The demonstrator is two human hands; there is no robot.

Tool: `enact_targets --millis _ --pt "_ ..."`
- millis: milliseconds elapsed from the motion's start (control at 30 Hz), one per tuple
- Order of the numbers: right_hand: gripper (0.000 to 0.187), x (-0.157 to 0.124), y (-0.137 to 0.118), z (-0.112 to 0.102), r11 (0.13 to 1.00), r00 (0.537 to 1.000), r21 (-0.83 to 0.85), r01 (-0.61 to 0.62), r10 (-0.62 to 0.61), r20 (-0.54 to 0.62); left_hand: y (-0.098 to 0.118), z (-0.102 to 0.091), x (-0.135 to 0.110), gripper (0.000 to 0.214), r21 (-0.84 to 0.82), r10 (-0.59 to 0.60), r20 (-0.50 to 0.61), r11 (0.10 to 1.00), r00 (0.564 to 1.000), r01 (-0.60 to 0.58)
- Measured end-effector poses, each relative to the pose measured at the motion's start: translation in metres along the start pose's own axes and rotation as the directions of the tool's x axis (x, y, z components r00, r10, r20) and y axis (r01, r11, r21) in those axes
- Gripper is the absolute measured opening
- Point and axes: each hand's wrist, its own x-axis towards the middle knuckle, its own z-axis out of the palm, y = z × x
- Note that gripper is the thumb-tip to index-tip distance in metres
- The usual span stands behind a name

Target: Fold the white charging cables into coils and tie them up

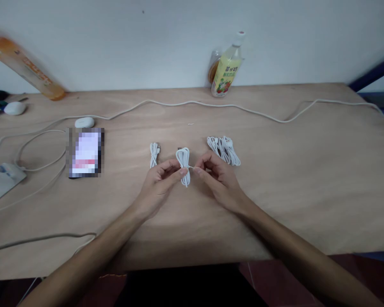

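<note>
A white cable [183, 157], folded into a bundle, is held over the middle of the table by my left hand [160, 183], thumb and fingers pinching its waist. My right hand [219, 179] pinches the end of a thin white tie [192, 167] that runs out from the bundle's middle. Just beyond my left hand lies another bundled white cable [154, 153], partly covered by my fingers. Several coiled white cables [225, 150] sit in a group behind my right hand.
A long white cord [192, 102] crosses the table's back. Behind it stands a yellow-labelled drink bottle [227, 68]; an orange bottle [28, 70] leans at the left. A phone [85, 152], a white case [84, 123] and loose cords lie left. The table's front edge [192, 266] is near me.
</note>
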Motion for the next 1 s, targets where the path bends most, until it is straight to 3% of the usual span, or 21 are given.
enact_targets --millis 300,600,1000 --pt "0.014 -0.0016 0.0018 0.0022 0.999 0.998 -0.014 0.033 -0.034 -0.055 0.0017 0.0020 -0.0012 0.016 0.235 0.132 -0.070 0.965 0.989 -0.112" --pt "0.009 -0.0036 0.0008 -0.0008 0.947 0.983 -0.280 0.159 -0.179 -0.050 -0.0021 -0.0010 -0.0022 0.012 0.247 0.178 -0.097 0.957 0.979 -0.150" --pt "0.009 -0.0024 0.0036 -0.0022 0.895 0.960 -0.363 0.258 -0.281 -0.012 -0.0041 -0.0033 -0.0019 0.011 0.287 0.257 -0.111 0.933 0.960 -0.216"
